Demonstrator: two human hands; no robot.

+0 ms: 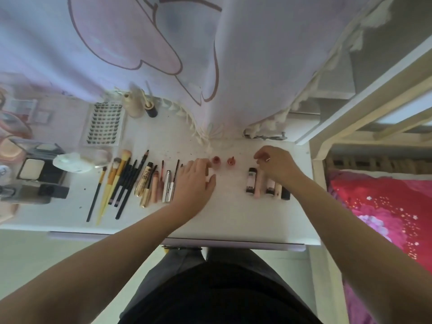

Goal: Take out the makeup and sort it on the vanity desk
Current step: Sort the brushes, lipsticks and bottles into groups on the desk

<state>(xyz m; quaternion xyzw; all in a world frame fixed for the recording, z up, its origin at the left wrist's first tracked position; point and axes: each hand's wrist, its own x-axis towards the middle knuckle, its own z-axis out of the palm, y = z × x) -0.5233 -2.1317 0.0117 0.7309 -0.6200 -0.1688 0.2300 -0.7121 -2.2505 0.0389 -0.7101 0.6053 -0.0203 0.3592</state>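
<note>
Head view, looking down on a white surface (233, 220) with a pale curtain (245, 66) hanging over its far edge.

Left hand (195, 183) lies palm down near the middle of the surface, fingers spread and flat. Its fingertips reach a small red bottle (216, 161); whether they pinch it or only touch it I cannot tell. A second small red bottle (231, 161) stands just beside the first, apart from both hands.

Right hand (277, 163) is raised over the right part of the surface, fingers curled inward, thumb and forefinger closed on something small and pale at the tips; too small to identify.

Below the right hand: a row of short tubes (268, 183) lying side by side, dark and pink, partly covered by the wrist.

Left of the left hand: a row of slim tubes and pencils (159, 183), gold, pink and silver, parallel to one another. Further left, a row of brushes (119, 181) with black and yellow handles, bristles toward the curtain.

Far left: open compacts (39, 164) clustered together, blurred at the frame edge. Behind the brushes, a lash tray (105, 123) lies flat, with a pale bottle (134, 105) near the curtain.

A red bedspread (378, 206) shows at right, off the surface.
</note>
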